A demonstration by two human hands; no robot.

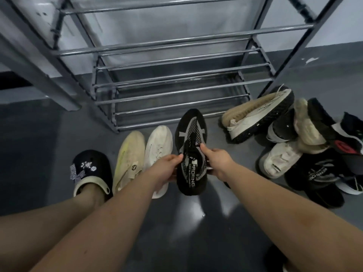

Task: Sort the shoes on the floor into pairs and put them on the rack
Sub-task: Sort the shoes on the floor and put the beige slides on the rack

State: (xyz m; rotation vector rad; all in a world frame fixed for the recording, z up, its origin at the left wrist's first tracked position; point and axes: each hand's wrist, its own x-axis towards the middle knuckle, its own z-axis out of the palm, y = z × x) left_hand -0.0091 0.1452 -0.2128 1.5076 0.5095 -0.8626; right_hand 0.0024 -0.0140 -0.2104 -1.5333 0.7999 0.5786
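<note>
Both bare forearms reach forward, the left hand and right hand each pinching a side of a black knit sneaker with grey patterned panels, held toe-forward above the grey floor before the grey metal-bar shoe rack. Two cream slip-on shoes lie side by side just left of it, and a jumbled pile of black and cream shoes sits to the right.

Ahead: we see open gaps between the rack bars.
Left: cream shoes lie side by side on the floor.
Right: a shoe pile blocks us.
</note>
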